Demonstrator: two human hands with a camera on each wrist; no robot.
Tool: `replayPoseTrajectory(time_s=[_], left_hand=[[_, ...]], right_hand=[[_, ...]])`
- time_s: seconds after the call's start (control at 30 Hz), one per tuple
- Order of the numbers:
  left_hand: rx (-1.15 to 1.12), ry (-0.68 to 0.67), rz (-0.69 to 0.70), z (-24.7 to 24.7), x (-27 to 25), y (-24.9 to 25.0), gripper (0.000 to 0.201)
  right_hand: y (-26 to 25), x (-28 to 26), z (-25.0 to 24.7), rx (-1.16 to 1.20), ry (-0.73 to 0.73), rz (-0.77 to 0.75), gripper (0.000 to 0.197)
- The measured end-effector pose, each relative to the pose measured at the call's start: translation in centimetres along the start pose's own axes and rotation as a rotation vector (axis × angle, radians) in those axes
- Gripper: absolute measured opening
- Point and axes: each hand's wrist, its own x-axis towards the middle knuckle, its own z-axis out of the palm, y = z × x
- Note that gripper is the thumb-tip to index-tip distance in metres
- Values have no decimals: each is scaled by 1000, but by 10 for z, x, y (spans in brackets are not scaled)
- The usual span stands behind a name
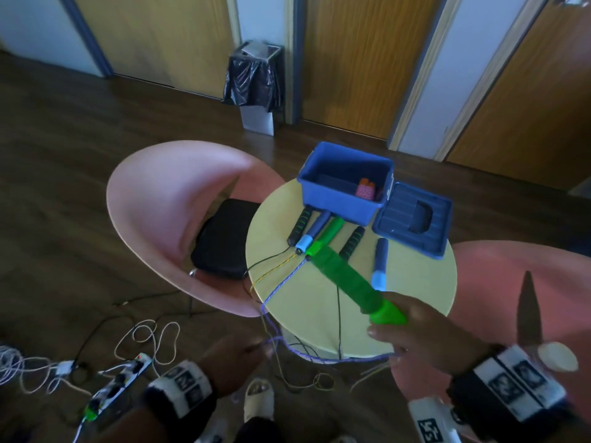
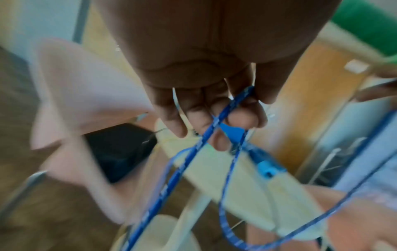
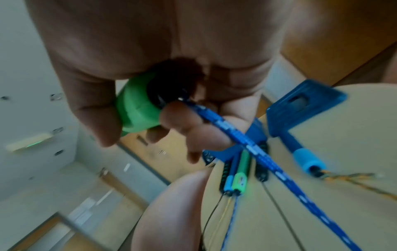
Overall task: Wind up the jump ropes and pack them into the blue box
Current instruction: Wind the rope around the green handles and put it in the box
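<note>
My right hand (image 1: pixel 415 327) grips a green jump-rope handle (image 1: pixel 348 282) raised over the round yellow table (image 1: pixel 415 282); the wrist view shows the handle's end (image 3: pixel 137 112) with a blue patterned rope (image 3: pixel 257 152) running out of it. Below the table's edge my left hand (image 1: pixel 236 353) pinches that blue rope (image 2: pixel 201 139) between its fingers. The open blue box (image 1: pixel 345 183) stands at the table's far side, with a pink-orange item (image 1: pixel 366 188) inside. Several other handles (image 1: pixel 319 228) lie in front of it, their cords trailing off the table.
The blue lid (image 1: pixel 412 219) lies right of the box. Pink chairs stand left (image 1: pixel 166 206) and right (image 1: pixel 518 292) of the table, a black case (image 1: pixel 224 238) on the left seat. Cables and a power strip (image 1: pixel 118 385) litter the wooden floor. A bin (image 1: pixel 256 87) stands by the wall.
</note>
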Motion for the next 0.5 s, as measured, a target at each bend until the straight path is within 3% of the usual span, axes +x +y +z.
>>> replayPoseTrajectory(time_s=[0.1,0.17,0.27,0.33,0.37,0.43,0.5], left_hand=[[-64,31,198,-2,17,56,13],[-101,86,273,-8,18,83,11],[-146,127,324,-11,14,84,20],[-101,92,215,-9,6,65,36],[-40,81,128,-4,4,49,33],[61,-1,-34,13,-8,7,18],[85,-55,-251,24,-30,-37,24]], right_hand=[[-18,17,24,-81,-214,-39,54],[-27,25,35,-130,-321,-34,45],[-31,24,37,-248,-381,-12,38],[-26,18,28,-244,-357,-17,37],[-23,13,22,-191,-332,-31,34],[-15,4,3,48,-246,-66,30],[-5,-3,-19,354,-57,-79,27]])
